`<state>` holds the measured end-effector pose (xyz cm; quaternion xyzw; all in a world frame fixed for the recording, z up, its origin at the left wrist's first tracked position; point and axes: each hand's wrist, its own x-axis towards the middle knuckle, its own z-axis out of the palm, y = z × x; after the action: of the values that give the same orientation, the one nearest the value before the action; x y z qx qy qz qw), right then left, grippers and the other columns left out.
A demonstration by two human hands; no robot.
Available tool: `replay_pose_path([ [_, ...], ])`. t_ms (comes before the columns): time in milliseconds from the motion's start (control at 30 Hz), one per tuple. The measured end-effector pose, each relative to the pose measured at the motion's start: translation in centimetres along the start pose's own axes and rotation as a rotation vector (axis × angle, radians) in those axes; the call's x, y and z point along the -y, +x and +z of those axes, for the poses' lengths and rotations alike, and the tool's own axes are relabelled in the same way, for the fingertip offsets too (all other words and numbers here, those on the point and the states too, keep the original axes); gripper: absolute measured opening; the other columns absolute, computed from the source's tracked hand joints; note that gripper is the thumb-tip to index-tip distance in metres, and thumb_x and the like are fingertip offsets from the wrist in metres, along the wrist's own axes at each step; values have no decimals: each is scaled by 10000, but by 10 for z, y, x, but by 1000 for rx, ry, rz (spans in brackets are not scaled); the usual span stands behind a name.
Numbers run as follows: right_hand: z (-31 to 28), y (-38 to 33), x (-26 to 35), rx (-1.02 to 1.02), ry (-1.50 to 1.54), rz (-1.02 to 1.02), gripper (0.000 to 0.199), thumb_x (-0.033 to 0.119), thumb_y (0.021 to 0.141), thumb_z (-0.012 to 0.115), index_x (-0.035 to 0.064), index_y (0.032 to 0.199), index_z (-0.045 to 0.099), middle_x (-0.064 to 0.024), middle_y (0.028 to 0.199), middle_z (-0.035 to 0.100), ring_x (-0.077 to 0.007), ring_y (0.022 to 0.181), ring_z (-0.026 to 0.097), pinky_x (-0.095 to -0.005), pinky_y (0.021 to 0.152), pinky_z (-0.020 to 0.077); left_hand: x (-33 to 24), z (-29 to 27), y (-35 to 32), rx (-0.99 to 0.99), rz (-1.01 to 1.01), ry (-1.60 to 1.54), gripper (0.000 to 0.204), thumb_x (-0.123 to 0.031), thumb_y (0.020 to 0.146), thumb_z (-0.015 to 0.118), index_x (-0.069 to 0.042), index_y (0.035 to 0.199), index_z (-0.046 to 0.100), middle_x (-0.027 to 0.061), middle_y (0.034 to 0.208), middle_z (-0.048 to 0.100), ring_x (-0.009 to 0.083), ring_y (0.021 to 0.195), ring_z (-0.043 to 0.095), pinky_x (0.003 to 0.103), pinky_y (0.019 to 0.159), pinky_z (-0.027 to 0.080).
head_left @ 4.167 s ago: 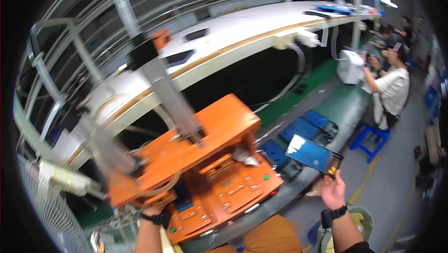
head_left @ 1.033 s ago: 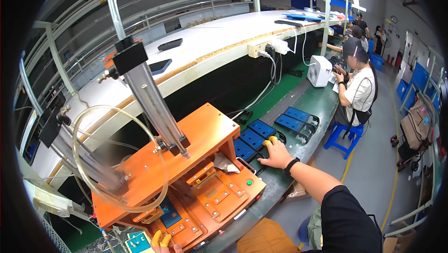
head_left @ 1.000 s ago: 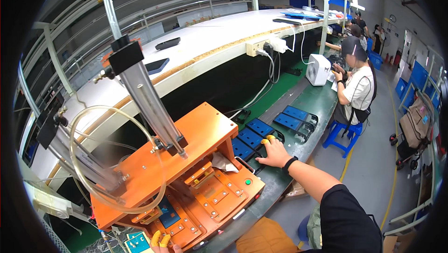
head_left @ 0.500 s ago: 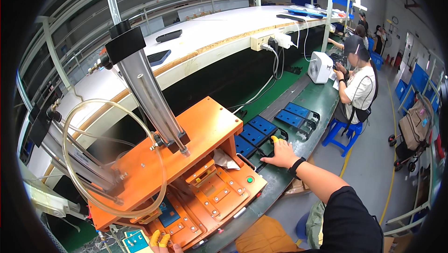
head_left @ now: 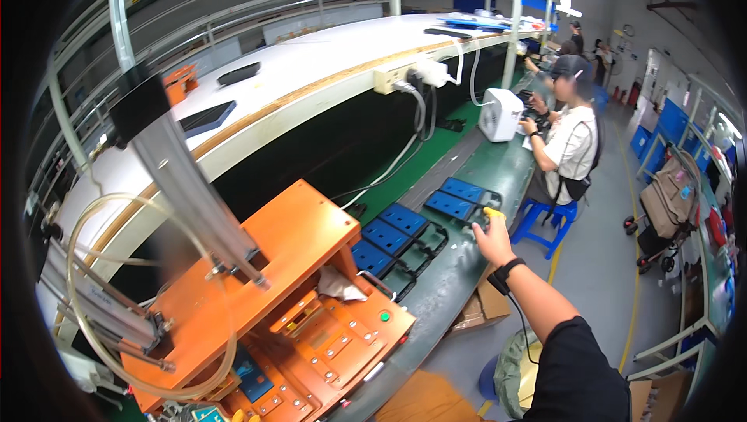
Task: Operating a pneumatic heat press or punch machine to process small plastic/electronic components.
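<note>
My right hand (head_left: 493,241) is stretched out over the green bench, a yellow finger cot on one finger and a black band at the wrist. Its thumb and finger stand apart, and I see nothing between them. Just left of it lies the farther black frame with blue panels (head_left: 453,202). More blue panels in black frames (head_left: 393,233) lie nearer, beside the orange press (head_left: 299,223). At the lower edge, only yellow-covered fingertips of my left hand (head_left: 243,416) show, by the press base; its grip is hidden. A blue piece (head_left: 253,379) sits in the press.
Metal cylinders (head_left: 187,181) and a clear looped hose (head_left: 74,266) rise from the press. A white fan (head_left: 499,114) stands farther along the bench (head_left: 451,262), near a seated person (head_left: 572,138). A lined bin (head_left: 517,375) and a cardboard box (head_left: 481,305) are on the floor.
My right hand has moved right and farther out, from the nearer blue panels toward the farther ones. The view has turned right. My left hand has slipped mostly below the lower edge.
</note>
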<state>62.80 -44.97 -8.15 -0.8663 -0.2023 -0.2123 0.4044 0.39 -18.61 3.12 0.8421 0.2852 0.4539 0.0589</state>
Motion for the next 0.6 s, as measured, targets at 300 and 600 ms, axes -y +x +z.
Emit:
replay_pose_path([
  [300, 19, 60, -76, 349, -218, 214, 471, 167, 885, 746, -39, 1304, 686, -311, 1263, 706, -433, 1235, 676, -475, 1070, 529, -3, 0, 0, 5, -1, 47, 292, -224, 1055, 622, 20, 1156, 746, 271, 1298, 680, 513, 1294, 586, 581, 1132, 445],
  [600, 2, 48, -53, 178, -187, 85, 276, 73, 911, 678, -35, 1154, 750, -296, 1098, 740, -449, 1083, 719, -499, 951, 572, -9, 6, 5, 35, -24, 47, 229, -162, 1014, 651, 18, 1131, 731, 271, 1300, 671, 524, 1324, 578, 575, 1157, 446],
])
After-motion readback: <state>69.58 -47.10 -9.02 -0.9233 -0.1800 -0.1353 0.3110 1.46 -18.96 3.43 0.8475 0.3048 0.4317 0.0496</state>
